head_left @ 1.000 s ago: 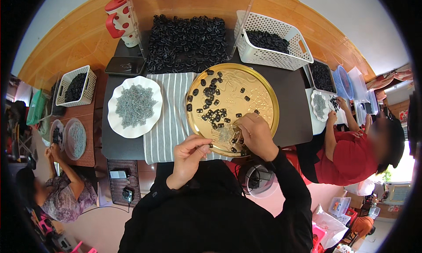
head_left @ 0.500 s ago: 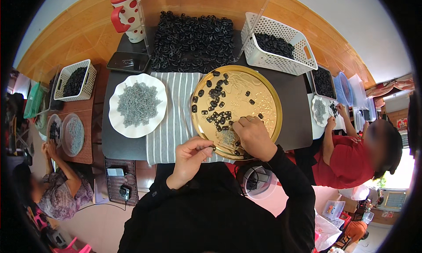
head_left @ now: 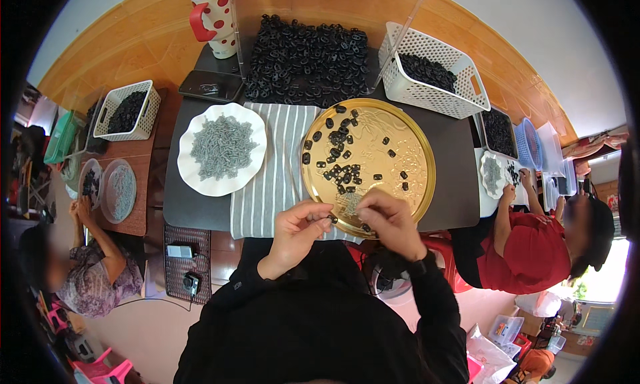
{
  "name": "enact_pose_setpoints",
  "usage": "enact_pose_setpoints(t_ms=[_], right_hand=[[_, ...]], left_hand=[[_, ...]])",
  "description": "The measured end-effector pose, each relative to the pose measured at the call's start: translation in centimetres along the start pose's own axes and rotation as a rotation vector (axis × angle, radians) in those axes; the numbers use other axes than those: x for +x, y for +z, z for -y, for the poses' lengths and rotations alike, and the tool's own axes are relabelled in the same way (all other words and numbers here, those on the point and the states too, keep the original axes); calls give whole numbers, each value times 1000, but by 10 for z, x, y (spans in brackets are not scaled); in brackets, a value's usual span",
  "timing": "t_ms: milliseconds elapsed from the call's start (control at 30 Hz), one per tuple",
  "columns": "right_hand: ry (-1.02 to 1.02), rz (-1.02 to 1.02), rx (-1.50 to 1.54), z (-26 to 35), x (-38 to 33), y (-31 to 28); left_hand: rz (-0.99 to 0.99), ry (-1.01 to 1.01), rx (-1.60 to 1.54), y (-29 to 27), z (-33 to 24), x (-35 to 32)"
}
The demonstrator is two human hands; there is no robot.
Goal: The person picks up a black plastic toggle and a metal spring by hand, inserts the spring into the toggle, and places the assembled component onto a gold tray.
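My left hand (head_left: 297, 236) is closed in a pinch on a small black plastic part (head_left: 333, 219) at the near-left rim of a round gold tray (head_left: 427, 184). My right hand (head_left: 392, 223) hovers over the tray's near side, thumb and fingers pressed together; whatever they hold is hidden. Just beyond its fingertips lies a small pile of grey screws (head_left: 349, 203). Black parts (head_left: 345, 175) with holes are clustered on the tray's left half, with a few loose ones farther right.
A white wavy-edged plate (head_left: 189, 169) of grey screws stands left, beside a striped cloth (head_left: 283, 137). Behind are a clear bin of black parts (head_left: 307, 61), a white basket (head_left: 427, 94), a black tray (head_left: 211, 85) and a spotted cup (head_left: 222, 24). Two people sit at either side.
My right hand has drawn back from the screw pile toward me and my left hand. My left hand keeps its pinch on the black part. The whole view has shifted slightly.
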State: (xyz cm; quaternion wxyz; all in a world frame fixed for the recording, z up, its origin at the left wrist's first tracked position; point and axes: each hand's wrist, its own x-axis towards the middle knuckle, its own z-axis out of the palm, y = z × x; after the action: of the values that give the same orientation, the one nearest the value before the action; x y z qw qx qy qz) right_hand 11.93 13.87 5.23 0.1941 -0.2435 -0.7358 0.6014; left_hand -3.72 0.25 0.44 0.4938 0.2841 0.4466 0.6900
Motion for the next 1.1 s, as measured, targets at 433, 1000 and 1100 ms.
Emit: enact_pose_setpoints(t_ms=[433,1000,1100], right_hand=[[-118,-5,-77,-8,-6,35],[-245,55,-347,-9,-7,35],[-201,57,-331,-8,-5,32]], left_hand=[[46,113,99,9,-5,-5],[-20,128,66,13,0,-11],[9,130,60,12,0,-7]])
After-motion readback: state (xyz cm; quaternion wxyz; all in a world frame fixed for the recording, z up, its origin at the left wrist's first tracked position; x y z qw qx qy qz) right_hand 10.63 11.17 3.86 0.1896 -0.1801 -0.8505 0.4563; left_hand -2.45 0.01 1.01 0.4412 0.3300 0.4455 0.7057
